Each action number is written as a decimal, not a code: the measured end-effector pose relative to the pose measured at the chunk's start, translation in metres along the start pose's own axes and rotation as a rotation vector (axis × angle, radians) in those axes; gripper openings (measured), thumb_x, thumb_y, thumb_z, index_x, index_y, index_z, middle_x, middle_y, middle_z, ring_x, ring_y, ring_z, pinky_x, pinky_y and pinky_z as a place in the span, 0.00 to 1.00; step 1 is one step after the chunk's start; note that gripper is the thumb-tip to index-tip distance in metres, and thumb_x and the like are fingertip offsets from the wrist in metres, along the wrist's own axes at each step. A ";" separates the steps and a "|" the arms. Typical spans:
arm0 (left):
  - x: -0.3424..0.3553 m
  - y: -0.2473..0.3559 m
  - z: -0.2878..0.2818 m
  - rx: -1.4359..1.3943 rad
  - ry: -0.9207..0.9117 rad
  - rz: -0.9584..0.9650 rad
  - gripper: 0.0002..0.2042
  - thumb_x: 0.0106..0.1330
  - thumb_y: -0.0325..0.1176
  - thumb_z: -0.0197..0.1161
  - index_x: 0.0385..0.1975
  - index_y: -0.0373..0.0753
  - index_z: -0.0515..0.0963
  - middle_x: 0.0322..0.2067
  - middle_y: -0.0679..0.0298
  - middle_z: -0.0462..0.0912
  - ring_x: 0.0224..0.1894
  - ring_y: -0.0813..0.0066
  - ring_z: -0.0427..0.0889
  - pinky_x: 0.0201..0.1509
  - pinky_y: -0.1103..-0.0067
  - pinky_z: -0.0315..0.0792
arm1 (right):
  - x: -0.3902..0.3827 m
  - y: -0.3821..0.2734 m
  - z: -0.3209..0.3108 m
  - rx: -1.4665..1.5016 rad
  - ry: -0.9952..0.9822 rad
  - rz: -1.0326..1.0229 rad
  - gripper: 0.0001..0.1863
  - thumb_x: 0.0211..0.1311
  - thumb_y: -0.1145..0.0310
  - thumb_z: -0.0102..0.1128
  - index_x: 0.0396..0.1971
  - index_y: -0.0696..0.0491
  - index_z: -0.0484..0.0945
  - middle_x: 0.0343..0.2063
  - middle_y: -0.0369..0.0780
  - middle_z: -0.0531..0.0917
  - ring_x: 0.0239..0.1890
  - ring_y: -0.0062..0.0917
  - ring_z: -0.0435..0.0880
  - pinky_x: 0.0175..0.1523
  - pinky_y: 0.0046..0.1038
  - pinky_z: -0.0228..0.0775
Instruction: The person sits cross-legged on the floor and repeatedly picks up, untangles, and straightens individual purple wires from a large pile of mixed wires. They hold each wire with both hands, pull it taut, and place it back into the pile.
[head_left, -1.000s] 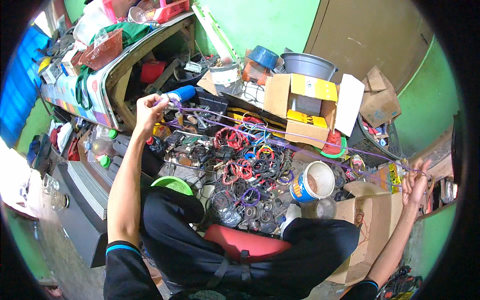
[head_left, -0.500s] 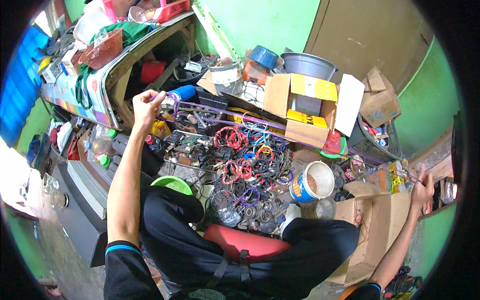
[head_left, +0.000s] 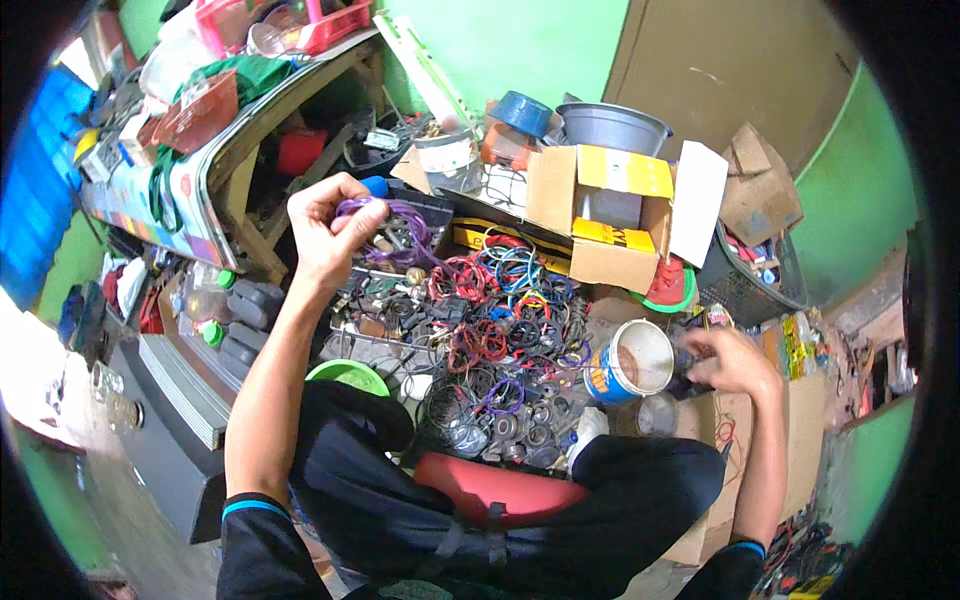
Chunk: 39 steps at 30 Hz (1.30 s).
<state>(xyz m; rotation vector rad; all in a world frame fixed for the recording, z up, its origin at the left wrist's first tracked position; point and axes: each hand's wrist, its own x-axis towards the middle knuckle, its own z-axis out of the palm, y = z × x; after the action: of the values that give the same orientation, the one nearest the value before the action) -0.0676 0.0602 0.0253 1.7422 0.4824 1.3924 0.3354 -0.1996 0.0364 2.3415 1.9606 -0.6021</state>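
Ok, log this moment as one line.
left grip: holding looped purple cable | right grip: near white-and-blue bucket, hold unclear

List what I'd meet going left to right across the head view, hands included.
Blue sheet, reddish basket, left hand holding purple cord, blue wires, white-and-blue bucket, right hand.

Bucket obstacle near right grip
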 end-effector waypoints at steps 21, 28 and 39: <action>-0.027 -0.014 0.051 -0.119 -0.173 -0.278 0.11 0.56 0.32 0.69 0.18 0.36 0.75 0.15 0.74 0.74 0.17 0.93 0.60 0.20 0.90 0.52 | 0.111 0.007 0.044 0.020 0.541 0.168 0.10 0.56 0.69 0.55 0.34 0.56 0.82 0.27 0.50 0.82 0.33 0.40 0.83 0.39 0.39 0.72; -0.030 -0.008 0.065 -0.160 -0.225 -0.291 0.11 0.55 0.32 0.69 0.18 0.37 0.75 0.15 0.74 0.73 0.17 0.93 0.60 0.20 0.89 0.53 | 0.097 -0.021 0.055 -0.055 0.431 -0.029 0.20 0.52 0.69 0.56 0.48 0.53 0.75 0.44 0.50 0.78 0.49 0.42 0.77 0.54 0.39 0.68; -0.045 0.013 0.091 -0.235 -0.411 -0.293 0.10 0.56 0.31 0.69 0.20 0.36 0.74 0.17 0.70 0.76 0.21 0.90 0.70 0.23 0.88 0.64 | 0.093 -0.122 0.084 0.622 0.041 -0.715 0.17 0.50 0.79 0.49 0.42 0.55 0.76 0.41 0.47 0.81 0.46 0.38 0.80 0.50 0.34 0.72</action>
<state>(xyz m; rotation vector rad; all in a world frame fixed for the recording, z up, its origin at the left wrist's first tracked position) 0.0008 -0.0137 0.0048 1.6312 0.3164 0.8217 0.2087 -0.1091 -0.0427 1.7972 2.9711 -1.3698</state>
